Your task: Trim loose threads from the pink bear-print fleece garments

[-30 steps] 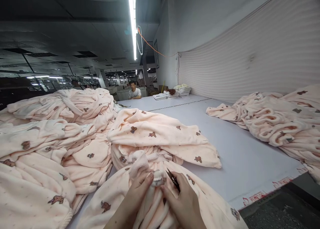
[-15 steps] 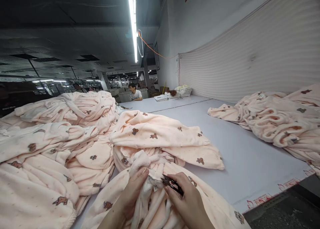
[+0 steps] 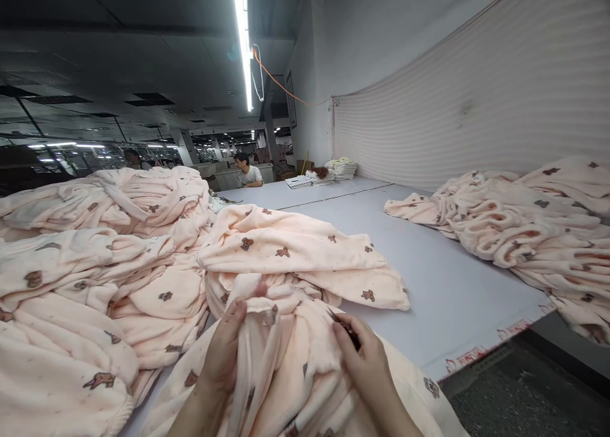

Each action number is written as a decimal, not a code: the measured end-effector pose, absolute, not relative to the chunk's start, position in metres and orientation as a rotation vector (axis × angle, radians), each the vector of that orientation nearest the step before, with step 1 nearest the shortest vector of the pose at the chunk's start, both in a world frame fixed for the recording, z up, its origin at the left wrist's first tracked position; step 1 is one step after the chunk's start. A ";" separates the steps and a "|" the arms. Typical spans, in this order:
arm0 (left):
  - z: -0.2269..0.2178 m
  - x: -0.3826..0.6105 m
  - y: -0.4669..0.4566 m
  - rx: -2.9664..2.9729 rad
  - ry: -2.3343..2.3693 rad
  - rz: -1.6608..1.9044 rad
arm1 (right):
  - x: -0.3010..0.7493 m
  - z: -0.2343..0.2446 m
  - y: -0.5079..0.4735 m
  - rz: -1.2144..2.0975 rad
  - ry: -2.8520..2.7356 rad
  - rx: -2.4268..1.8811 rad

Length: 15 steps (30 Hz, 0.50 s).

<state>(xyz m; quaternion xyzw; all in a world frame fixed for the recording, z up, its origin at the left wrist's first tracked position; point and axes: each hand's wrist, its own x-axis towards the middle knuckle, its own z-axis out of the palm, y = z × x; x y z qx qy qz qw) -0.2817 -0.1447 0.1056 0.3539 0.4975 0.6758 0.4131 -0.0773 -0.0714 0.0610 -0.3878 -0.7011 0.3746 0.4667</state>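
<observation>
A pale pink fleece garment with small brown animal prints lies bunched in front of me, its near part spread between my hands. My left hand is closed on its edge, near a whitish band of cloth. In my right hand sits a pair of black thread snips, mostly hidden by the fingers, with the dark tips pointing up and left. The right thumb and fingers rest against the fleece at the same time.
Piled pink garments rise on my left, and another heap lies at the right. The pale tabletop runs toward folded cloth stacks at the back. Beyond the far end is a person in a white shirt.
My hands have moved apart, the left one lifting the garment's edge leftward. The snips have left the spot by the small white label and moved right. The view has shifted slightly.
</observation>
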 end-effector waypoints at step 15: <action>0.108 -0.272 -0.140 1.374 1.348 1.385 | -0.047 0.037 -0.092 0.931 -1.915 -1.129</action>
